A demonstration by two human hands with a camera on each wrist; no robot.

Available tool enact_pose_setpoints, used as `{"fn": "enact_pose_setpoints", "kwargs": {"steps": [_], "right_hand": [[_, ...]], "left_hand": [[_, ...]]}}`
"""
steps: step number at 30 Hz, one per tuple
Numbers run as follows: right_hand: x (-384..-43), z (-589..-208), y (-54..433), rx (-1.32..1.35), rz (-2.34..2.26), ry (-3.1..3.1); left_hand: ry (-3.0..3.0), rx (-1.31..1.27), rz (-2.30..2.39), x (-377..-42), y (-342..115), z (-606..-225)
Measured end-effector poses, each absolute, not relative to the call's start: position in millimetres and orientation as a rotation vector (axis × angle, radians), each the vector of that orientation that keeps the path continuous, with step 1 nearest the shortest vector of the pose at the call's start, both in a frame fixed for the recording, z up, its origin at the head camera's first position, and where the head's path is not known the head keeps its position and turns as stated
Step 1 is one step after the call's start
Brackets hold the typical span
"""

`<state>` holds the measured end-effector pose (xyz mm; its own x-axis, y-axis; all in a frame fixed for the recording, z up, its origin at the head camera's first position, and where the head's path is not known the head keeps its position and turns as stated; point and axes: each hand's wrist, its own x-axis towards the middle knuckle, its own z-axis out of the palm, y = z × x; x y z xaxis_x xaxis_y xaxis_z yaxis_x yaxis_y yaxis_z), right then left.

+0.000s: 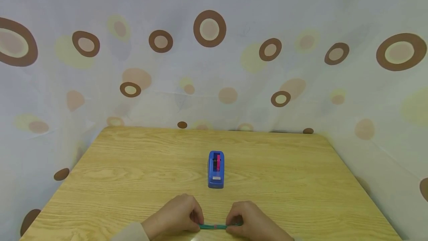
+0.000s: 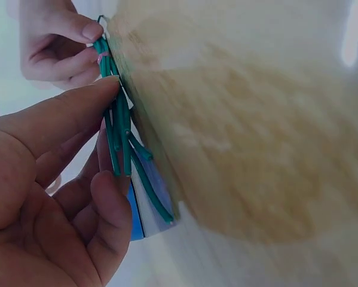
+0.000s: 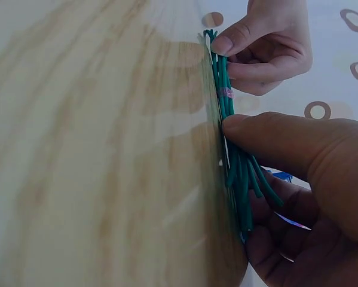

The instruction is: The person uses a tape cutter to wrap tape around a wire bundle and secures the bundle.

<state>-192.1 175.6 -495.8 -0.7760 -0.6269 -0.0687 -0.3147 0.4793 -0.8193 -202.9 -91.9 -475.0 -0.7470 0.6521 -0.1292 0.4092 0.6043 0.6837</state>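
A thin bundle of green wires [image 1: 208, 227] lies crosswise near the table's front edge, with a narrow pink band [image 1: 215, 226] round its middle. My left hand [image 1: 182, 213] pinches one end between thumb and fingers; my right hand [image 1: 249, 220] pinches the other end. Several loose green ends [image 2: 128, 146] fan out past the left fingers in the left wrist view. In the right wrist view more ends [image 3: 244, 179] spread beyond the right thumb. The pink band [image 3: 225, 92] shows between the two hands, close over the table top.
A blue tape dispenser [image 1: 216, 181] with a pink tape roll [image 1: 218, 163] stands on the wooden table [image 1: 150, 166] just beyond the hands. A patterned curtain [image 1: 227, 66] with brown rings hangs behind and at both sides of the table.
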Motion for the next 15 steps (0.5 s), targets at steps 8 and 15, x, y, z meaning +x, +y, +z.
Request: {"fn": "enact_pose_setpoints", "kwargs": {"steps": [8,15], "right_hand": [[-192.5,-495.4,172.4,-0.783,-1.136,2.399],[-195.2,-494.8,172.3,-0.811,-1.144,2.394]], "left_hand": [[2.512,0.848,0.850,-202.1,-90.4,-476.4],[2.472,0.817,0.929,-201.1,-91.6,-477.7]]}}
